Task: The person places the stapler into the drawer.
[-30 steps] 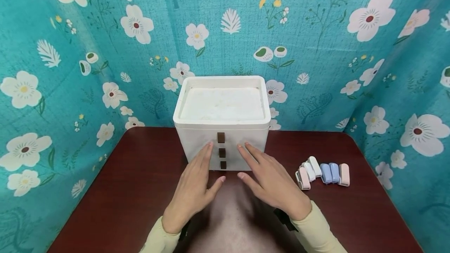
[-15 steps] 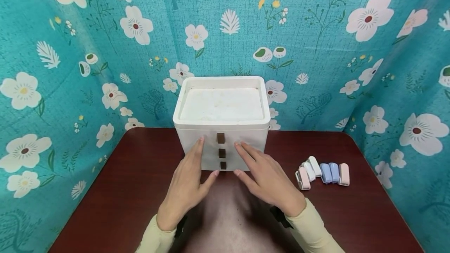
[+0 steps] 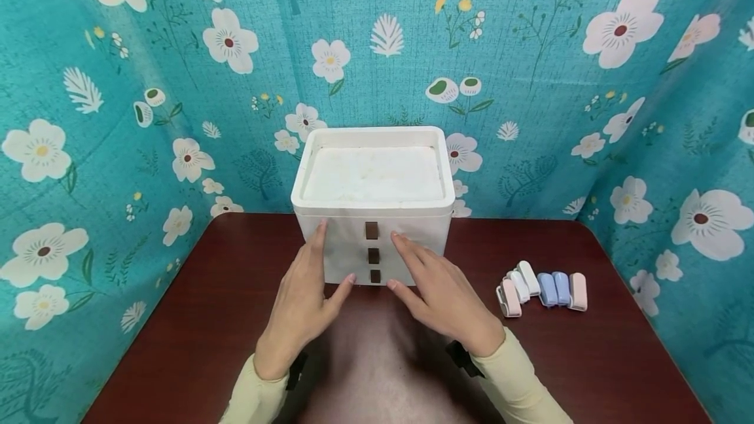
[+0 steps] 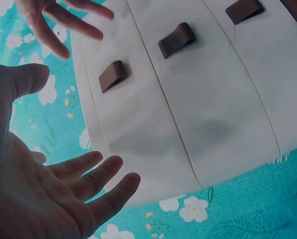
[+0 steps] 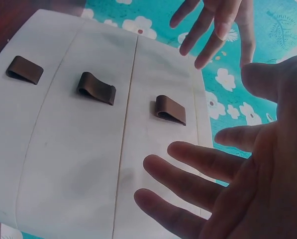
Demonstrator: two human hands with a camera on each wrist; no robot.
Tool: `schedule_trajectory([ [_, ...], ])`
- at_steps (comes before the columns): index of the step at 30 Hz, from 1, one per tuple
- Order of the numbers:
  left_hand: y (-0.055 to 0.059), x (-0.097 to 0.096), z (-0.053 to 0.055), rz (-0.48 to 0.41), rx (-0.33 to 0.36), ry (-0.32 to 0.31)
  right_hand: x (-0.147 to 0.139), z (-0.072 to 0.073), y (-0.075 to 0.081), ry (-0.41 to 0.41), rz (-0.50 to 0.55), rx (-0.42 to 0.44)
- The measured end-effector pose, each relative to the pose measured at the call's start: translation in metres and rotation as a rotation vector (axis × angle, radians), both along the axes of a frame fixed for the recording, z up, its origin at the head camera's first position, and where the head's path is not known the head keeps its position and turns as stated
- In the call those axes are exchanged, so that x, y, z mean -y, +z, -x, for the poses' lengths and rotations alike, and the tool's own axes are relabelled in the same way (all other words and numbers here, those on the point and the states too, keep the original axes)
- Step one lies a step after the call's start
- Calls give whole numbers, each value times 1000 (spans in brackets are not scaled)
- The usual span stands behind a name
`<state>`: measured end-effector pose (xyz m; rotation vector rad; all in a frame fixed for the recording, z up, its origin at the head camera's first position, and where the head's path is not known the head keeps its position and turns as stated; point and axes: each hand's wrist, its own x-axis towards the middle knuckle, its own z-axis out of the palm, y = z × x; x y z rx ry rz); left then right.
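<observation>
A white box of three drawers [image 3: 341, 241] stands at the back of the table, with a shallow recessed top. Each drawer front carries a brown pull tab; the upper pull tab [image 3: 372, 230] is largest in the head view. My left hand [image 3: 297, 300] hovers before the left part of the drawer fronts, fingers extended and thumb apart. On the other side, my right hand [image 3: 444, 296] is held much the same way, nearer the pull tabs. Nothing is in either hand. Both wrist views show the fingers spread, and the upper pull tab [image 4: 112, 75] untouched.
Several small pink, white and blue clip-like pieces [image 3: 546, 289] lie in a row to the right of the box. The dark red-brown tabletop [image 3: 194, 326] spreads around it. A teal flowered curtain [image 3: 377, 90] hangs behind and along both sides.
My left hand has drifted left, away from the pull tabs. The right hand has shifted slightly left as well, so the gap between the hands is wider. Box and small pieces stay put.
</observation>
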<state>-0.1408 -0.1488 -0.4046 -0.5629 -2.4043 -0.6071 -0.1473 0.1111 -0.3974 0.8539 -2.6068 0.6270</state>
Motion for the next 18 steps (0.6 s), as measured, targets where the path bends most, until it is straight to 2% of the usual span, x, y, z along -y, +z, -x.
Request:
schedule_trajectory([
  [8,6,8,4,-68,15,19,2,4,-1,-2,29,9],
  [13,10,13,10,-118,-5,30,4,10,-5,2,65,21],
  [18,11,20,17,-152,-48,46,7,20,-10,10,149,38],
])
